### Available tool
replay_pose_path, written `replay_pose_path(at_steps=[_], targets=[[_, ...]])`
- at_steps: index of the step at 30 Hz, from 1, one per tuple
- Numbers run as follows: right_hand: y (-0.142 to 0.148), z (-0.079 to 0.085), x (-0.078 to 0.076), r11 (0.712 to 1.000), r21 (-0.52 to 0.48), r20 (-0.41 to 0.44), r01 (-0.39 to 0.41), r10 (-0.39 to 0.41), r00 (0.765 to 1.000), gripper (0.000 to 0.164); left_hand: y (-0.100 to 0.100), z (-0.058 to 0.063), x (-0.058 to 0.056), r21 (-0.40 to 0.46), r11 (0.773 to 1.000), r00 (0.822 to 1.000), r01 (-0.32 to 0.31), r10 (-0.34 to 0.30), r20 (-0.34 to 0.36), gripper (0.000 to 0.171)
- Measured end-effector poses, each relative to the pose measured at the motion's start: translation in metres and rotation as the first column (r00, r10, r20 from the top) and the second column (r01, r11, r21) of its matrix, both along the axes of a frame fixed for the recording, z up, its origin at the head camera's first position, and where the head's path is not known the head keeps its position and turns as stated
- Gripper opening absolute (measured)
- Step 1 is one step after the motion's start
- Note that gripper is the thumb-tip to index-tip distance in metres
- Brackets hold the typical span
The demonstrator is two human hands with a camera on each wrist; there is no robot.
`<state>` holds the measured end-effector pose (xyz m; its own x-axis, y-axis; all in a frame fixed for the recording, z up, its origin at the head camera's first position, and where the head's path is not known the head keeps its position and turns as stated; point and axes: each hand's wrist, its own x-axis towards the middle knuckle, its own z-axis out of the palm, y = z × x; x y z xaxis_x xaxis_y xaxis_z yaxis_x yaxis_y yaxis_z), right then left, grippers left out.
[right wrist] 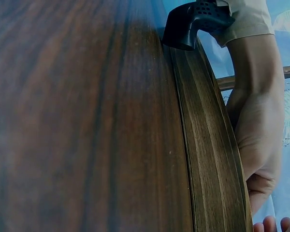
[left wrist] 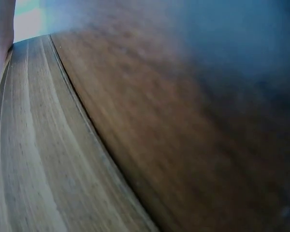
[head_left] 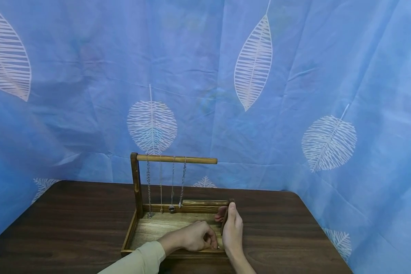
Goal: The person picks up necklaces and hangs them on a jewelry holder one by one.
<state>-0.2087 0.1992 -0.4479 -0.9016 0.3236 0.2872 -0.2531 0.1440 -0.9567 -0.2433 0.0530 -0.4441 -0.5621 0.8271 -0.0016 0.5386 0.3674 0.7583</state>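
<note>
In the head view, a wooden jewelry stand has a shallow tray as its base. Several chain necklaces hang from its upper bar. My left hand reaches over the front edge with curled fingers, pinching a tiny shiny piece at the tray's front right corner; its kind is too small to make out. My right hand grips the short dark post at the right end, thumb outside and fingers inside. In the right wrist view, the left hand bends down behind the tray's front wall.
A lower bar runs along the tray's back to the right post. The stand sits on a dark wooden table. Behind it hangs a blue curtain with white leaf prints. A black wrist device sits at the left sleeve.
</note>
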Motion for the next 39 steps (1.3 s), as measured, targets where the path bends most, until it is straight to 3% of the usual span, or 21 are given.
replay_pose_path(at_steps=[8,14,22,33,39], targets=[[0.0003,-0.0003,-0.0006,1.0,-0.003,0.01,-0.003,0.003,1.0,0.062,0.0004,0.0002,0.0008,-0.04,0.999,0.999,-0.036,0.035,-0.014,0.033],[0.001,-0.0006,-0.0007,1.0,-0.011,0.005,0.007,-0.007,1.0,0.062,0.003,-0.001,0.0005,-0.124,0.992,0.993,-0.025,0.01,-0.118,0.029],[0.0,-0.0011,-0.0007,1.0,-0.01,0.01,0.013,-0.013,1.0,0.061,0.0028,0.0024,0.0004,-0.2,0.98,0.981,0.009,-0.047,-0.186,0.023],[-0.0016,-0.0007,-0.0007,1.0,-0.014,-0.006,0.0,-0.001,1.0,0.062,-0.0013,0.0033,-0.0031,-0.208,0.975,0.972,0.074,-0.118,-0.205,0.015],[-0.001,-0.0014,-0.0009,1.0,-0.018,-0.021,0.0,-0.001,1.0,0.061,-0.0024,0.0049,-0.0004,-0.154,0.983,0.98,0.098,-0.123,-0.158,0.013]])
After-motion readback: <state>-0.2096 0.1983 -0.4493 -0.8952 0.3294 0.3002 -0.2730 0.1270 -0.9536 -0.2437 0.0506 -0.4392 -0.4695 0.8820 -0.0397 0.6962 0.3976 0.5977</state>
